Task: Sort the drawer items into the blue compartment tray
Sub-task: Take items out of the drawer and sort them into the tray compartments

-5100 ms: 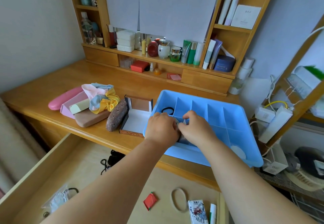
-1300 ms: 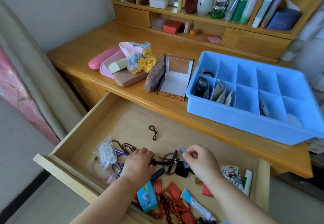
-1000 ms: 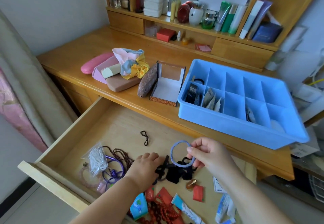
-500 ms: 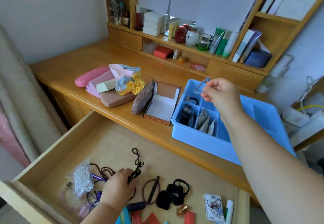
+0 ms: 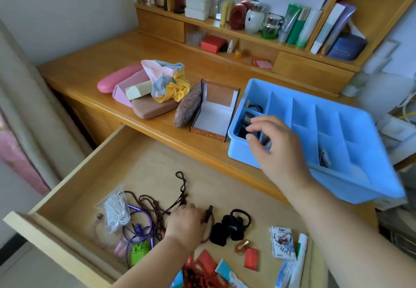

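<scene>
I have the right hand (image 5: 273, 145) over the near-left corner of the blue compartment tray (image 5: 337, 181), which sits on the table (image 5: 94, 71) at about 2 o'clock from the open drawer (image 5: 139, 166). Its grip is loosely curled and slightly apart; I cannot tell whether anything is between the fingertips, since motion blur hides them. The left hand (image 5: 186, 222) is down in the drawer, at 6 o'clock from the tray's left end, with its grip closing on a dark hair tie (image 5: 208, 218) that has a stiff black clasp. I judge that tie as very light and limp, so I would pinch it at the clasp, the one rigid part, rather than the elastic loop. Just to the right at 3 o'clock lies a clump of black scrunchies (image 5: 229, 228): soft, springy, easy to bunch, but likely to drag a neighbour along. At 9 o'clock from the left hand the bead strings (image 5: 146, 204) and purple cords (image 5: 137, 229) are tangled together; they will snag, so I would lift them slowly from one end. The small packets (image 5: 282, 242) at the drawer's right are flat and slick, best taken by an edge
</scene>
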The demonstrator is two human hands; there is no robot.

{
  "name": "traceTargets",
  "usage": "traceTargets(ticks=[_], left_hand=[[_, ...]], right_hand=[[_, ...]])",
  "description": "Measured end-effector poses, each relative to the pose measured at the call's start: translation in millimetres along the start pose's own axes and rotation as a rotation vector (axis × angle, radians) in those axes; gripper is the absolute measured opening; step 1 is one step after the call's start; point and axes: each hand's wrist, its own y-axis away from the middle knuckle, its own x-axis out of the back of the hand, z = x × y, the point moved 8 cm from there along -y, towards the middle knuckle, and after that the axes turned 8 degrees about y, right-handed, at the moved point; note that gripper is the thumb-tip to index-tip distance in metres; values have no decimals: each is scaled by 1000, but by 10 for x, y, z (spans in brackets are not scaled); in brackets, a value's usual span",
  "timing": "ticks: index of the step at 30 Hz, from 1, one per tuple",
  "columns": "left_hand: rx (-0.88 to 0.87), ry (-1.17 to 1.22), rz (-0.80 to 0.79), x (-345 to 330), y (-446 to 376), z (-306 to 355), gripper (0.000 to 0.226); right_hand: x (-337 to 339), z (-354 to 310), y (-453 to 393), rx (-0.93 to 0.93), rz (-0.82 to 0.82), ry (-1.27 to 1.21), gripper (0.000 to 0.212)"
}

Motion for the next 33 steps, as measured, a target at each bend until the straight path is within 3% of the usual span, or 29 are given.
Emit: traceTargets(ticks=[3, 7, 9, 12, 14, 18, 22, 25, 33], left_hand=[[21, 165, -18, 41, 55, -4, 17], [-47, 490, 14, 314, 196, 24, 20], [-131, 578, -10, 491, 287, 158, 18], [-232, 729, -23, 761, 408, 400, 19], [-251, 844, -22, 899, 435, 509, 21], [-158, 895, 44, 948, 394, 492, 17], [18, 910, 98, 745, 377, 235, 21], [102, 924, 100, 578, 382, 66, 20], [185, 912, 92, 311, 377, -185, 21]], right_hand=[[44, -165, 303, 97, 39, 6, 11], [-23, -243, 684, 145, -14, -19, 14], [-215, -176, 811, 65, -198, -69, 16], [-705, 48, 1070, -178, -671, -176, 45], [-938, 180, 1236, -266, -851, -227, 50], [-1089, 633, 1358, -525, -745, -190, 25], [-1186, 1011, 1562, -683, -688, -81, 31], [-1197, 1111, 1587, -643, -613, 109, 23], [-1390, 1007, 1578, -482, -814, 307, 6]])
